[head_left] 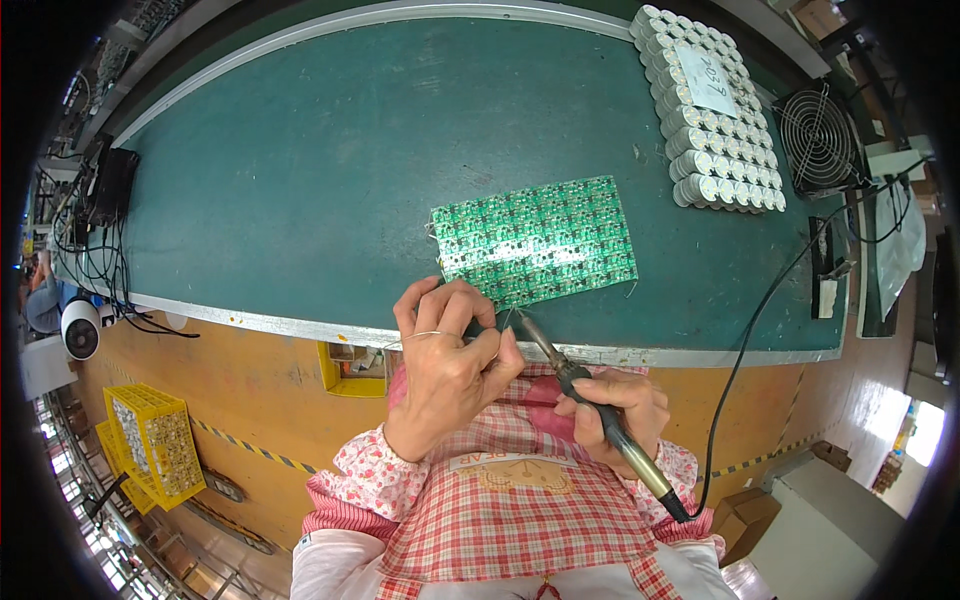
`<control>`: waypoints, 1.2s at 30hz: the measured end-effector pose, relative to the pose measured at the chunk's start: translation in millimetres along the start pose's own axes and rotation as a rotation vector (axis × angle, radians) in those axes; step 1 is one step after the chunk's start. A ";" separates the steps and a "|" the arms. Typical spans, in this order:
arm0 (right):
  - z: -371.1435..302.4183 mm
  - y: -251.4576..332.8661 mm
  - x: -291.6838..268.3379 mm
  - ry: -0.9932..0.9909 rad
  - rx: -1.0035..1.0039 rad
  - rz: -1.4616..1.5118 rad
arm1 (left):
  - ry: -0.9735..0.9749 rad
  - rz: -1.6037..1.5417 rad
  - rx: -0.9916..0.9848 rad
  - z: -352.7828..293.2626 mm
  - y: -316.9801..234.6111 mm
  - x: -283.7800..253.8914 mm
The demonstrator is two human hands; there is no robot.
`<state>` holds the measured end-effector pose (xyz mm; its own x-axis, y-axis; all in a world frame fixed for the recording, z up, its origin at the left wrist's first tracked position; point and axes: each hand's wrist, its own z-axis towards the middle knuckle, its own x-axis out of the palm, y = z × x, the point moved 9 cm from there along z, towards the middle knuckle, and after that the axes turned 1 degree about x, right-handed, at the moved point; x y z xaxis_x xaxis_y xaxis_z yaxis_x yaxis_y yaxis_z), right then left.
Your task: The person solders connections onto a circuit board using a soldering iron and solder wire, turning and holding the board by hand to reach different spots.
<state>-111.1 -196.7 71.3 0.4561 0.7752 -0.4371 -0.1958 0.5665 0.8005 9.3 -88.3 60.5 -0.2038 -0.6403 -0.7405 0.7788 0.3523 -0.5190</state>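
A green circuit board panel [540, 235], dense with small parts, lies on the green bench near its front edge. My right hand [628, 405] is closed round the dark handle of a soldering iron [562, 366], whose tip points up and left at the panel's near edge. My left hand [450, 335] is at the panel's near left corner, thumb and fingers pinched. A thin wire [428, 333] crosses the back of its fingers, and a fine strand seems to run from the fingertips towards the iron's tip. Exactly how the wire is gripped is hidden.
A block of white cylindrical cells [712, 120] with a paper label stands at the back right, beside a black fan [815, 138]. The iron's black cord [742, 350] loops up to the right. Black cables [112, 255] hang at the left. Yellow crates [150, 445] stand on the floor.
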 end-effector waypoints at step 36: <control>-15.0 -12.7 -56.8 -0.167 0.005 -0.354 | 0.365 -0.489 -0.109 -42.4 -43.7 35.3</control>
<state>-147.6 -243.7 79.8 0.6298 0.4758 -0.6140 0.0028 0.7890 0.6143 -57.1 -97.4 39.0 -0.7266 -0.4769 -0.4946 0.4833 0.1570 -0.8613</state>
